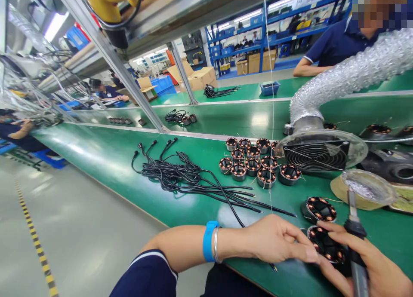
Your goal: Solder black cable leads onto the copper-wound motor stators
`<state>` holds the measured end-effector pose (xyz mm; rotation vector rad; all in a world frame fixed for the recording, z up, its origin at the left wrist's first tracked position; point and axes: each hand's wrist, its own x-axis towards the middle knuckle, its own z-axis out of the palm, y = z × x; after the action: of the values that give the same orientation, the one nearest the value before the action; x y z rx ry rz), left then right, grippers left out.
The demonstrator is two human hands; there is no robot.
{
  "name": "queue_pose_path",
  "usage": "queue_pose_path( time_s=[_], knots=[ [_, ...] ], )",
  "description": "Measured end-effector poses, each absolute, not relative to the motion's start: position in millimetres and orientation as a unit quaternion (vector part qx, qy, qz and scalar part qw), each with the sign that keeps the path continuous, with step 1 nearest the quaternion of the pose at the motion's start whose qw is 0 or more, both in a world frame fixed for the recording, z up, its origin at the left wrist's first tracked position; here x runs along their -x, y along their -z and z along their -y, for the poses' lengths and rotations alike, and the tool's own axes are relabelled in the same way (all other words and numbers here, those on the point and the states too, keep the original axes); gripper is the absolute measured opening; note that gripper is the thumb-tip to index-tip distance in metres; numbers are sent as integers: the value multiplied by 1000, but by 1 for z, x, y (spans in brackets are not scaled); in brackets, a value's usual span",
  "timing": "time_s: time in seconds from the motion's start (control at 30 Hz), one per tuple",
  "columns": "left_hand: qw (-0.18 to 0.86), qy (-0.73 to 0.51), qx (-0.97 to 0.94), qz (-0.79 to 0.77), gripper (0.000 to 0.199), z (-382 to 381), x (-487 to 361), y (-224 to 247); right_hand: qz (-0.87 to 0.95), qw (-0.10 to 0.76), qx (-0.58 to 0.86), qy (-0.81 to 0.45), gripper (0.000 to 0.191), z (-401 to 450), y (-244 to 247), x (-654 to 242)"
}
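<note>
My right hand (pixel 380 262) has a soldering iron (pixel 359 267) tucked in it, its metal end pointing up and away from me. Fingers of that same hand rest on a motor stator (pixel 325 245) with copper windings. My left hand (pixel 284 241) is pinched closed at the stator's near left side; what lies between its fingertips is hidden. A thin pale wire (pixel 272 116) hangs from above and disappears behind the left hand. Just beyond sits another stator (pixel 319 209). Below the left wrist, a cable end with coloured wires (pixel 273 267) shows.
Several stators (pixel 253 164) stand grouped on the green bench (pixel 106 155), left of a fume extractor fan (pixel 316 156) with a silver duct (pixel 348 69). Black cables (pixel 180 172) lie in a heap. A round container (pixel 364 189) is at right. A co-worker (pixel 335 47) sits opposite.
</note>
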<state>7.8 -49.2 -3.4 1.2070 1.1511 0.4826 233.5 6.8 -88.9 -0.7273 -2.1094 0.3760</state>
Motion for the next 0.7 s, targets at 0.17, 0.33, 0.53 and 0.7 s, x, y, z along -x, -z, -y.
queue_pose_path(
  time_s=[0.17,0.33,0.53,0.7],
  knots=[
    [393,-2,-807,-440,16,66,37,-17,869,414,246,-115,40,-2,73,-229],
    [282,-22,-824,-490,5,64,69,-20,869,423,228,-115,37,0,47,-222],
    [446,-192,-678,-552,22,46,34,-19,811,503,250,-165,39,20,16,-205],
    [493,-183,-668,-526,22,32,18,-23,738,563,289,-234,31,32,11,-187]
  ],
)
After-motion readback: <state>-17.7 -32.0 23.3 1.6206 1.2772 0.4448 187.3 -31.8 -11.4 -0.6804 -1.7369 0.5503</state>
